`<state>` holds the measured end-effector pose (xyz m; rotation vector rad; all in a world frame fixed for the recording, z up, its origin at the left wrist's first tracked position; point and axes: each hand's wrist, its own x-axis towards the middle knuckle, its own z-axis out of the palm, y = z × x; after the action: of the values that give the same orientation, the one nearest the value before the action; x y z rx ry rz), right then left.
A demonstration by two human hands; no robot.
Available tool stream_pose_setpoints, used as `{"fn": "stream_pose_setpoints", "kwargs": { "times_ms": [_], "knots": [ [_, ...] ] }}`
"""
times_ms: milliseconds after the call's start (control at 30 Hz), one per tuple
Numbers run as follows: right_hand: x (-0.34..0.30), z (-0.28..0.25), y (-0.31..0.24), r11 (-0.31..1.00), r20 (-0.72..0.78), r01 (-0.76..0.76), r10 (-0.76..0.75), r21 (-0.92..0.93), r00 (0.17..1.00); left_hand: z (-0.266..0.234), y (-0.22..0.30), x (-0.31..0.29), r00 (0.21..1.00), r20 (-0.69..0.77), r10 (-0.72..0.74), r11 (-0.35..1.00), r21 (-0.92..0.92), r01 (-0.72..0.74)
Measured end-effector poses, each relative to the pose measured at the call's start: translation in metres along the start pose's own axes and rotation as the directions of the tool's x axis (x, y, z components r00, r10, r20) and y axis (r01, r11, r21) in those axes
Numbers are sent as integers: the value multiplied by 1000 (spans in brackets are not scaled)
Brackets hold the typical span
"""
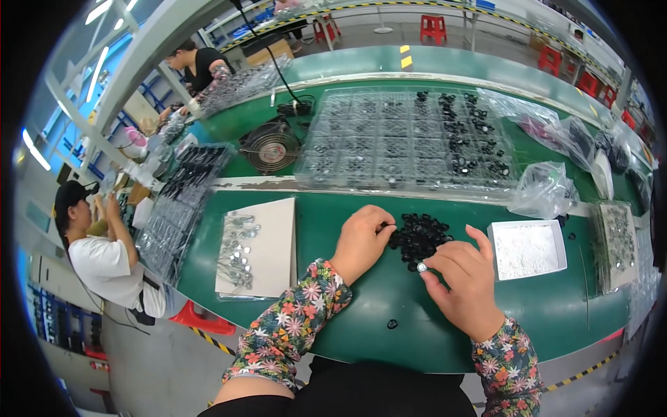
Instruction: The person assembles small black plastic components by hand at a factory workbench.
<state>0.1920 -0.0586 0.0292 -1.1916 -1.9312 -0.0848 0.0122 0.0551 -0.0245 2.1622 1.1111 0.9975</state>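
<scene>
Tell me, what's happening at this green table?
A person is handling small parts with bare hands. The right hand pinches a small shiny piece beside a pile of black parts. The left hand has its fingertips together at the pile's left edge; whether they grip anything is unclear. A white box of small pale pieces stands to the right.

Small black parts (417, 236) piled loosely on green bench (431, 347). Small silvery round piece (422, 267) held at pile's near edge.
</scene>
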Motion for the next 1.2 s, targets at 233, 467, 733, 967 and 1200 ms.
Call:
{"fn": "stream_pose_setpoints", "kwargs": {
  "times_ms": [233,467,733,967,1200],
  "knots": [
    [-5,0,4,998,-50,-59,61,38,997,-12,36,-16,940,245,-238,702,-625,341],
    [0,11,1,995,-65,-62,67,78,996,-33,42,-32,829,530,-180,343,-756,558],
    [-3,12,-1,996,-87,-73,77,41,993,-23,41,-35,846,517,-125,226,-816,532],
    [-3,9,-2,998,-91,-61,64,32,994,-19,41,-37,869,488,-87,252,-833,493],
    [-3,7,-4,999,-78,-53,54,9,996,-17,40,-39,874,478,-86,256,-838,483]
  ]
}}
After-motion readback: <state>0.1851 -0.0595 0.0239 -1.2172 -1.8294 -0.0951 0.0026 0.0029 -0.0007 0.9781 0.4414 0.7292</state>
